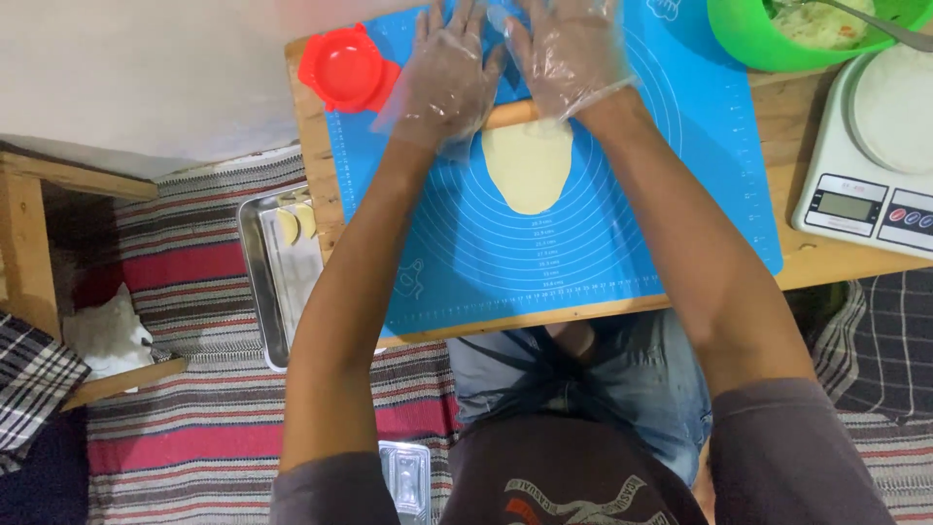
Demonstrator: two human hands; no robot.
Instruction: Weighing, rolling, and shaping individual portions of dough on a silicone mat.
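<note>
- Pressing flat, the gloved left hand (pixel 447 73) and right hand (pixel 567 53) rest open-palmed on a wooden rolling pin (pixel 510 114).
- Pale dough (pixel 529 165) lies flattened on the blue mat (pixel 583 243).

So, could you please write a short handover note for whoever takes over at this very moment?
Left hand and right hand, both in clear plastic gloves, press flat on a wooden rolling pin at the far end of the dough sheet.
The dough lies on the blue silicone mat, rolled into a flat oval.
A red dumpling press sits at the mat's far left corner; a green bowl of filling and a kitchen scale stand on the right.
A metal tray on the left holds a few folded pieces.
This sheet is uncut and unfilled.
</note>
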